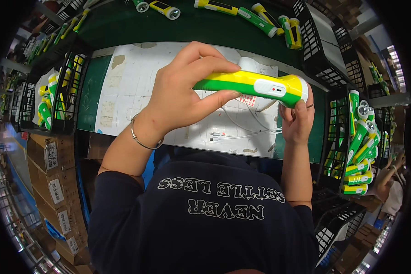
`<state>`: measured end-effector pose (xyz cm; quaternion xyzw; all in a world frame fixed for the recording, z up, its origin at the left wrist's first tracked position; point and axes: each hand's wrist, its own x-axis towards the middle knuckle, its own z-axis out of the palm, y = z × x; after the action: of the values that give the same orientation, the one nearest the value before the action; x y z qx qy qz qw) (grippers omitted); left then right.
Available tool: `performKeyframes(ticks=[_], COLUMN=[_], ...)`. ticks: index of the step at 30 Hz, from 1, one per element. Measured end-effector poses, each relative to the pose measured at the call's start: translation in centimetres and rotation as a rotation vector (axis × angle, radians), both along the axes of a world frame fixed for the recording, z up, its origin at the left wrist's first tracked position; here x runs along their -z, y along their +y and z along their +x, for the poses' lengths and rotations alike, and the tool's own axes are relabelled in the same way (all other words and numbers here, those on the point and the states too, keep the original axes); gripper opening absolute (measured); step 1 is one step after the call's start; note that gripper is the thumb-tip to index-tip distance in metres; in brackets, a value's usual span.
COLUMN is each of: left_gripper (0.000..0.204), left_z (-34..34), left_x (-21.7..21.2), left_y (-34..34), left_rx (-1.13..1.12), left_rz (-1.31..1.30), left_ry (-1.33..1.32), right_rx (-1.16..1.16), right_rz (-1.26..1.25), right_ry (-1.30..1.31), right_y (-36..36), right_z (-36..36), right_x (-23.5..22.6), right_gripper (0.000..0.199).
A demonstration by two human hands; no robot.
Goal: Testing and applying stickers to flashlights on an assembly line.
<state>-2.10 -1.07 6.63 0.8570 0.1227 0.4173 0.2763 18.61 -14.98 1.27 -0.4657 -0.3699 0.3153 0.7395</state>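
Observation:
A yellow and green flashlight is held level in front of me above the worktable. My left hand grips its tail end, thumb below and fingers above. At the white-rimmed head, my right hand pinches the lower edge with thumb and fingers. A white side panel with a small port and a red dot faces me. Behind the flashlight is a rounded white object, mostly hidden. White charging cables lie on the white sheet beneath, near a partly covered sheet of small red marks.
Black crates of flashlights stand left and right; a third crate is at the back right. More flashlights lie along the green surface at the far side. Cardboard boxes are stacked at the lower left.

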Motion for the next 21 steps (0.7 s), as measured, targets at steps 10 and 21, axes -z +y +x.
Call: performKeyframes(ticks=[10, 21], left_gripper=[0.035, 0.053], left_z=[-0.2, -0.3], left_x=[0.5, 5.4], left_y=[0.2, 0.1], left_rx=[0.001, 0.733], left_rz=[-0.037, -1.837], left_ry=[0.019, 0.144], right_rx=[0.000, -0.112], right_rz=[0.022, -0.361], right_ry=[-0.049, -0.298], right_y=[-0.1, 1.8], right_z=[-0.2, 1.1], right_x=[0.0, -4.2], right_gripper=[0.068, 0.026])
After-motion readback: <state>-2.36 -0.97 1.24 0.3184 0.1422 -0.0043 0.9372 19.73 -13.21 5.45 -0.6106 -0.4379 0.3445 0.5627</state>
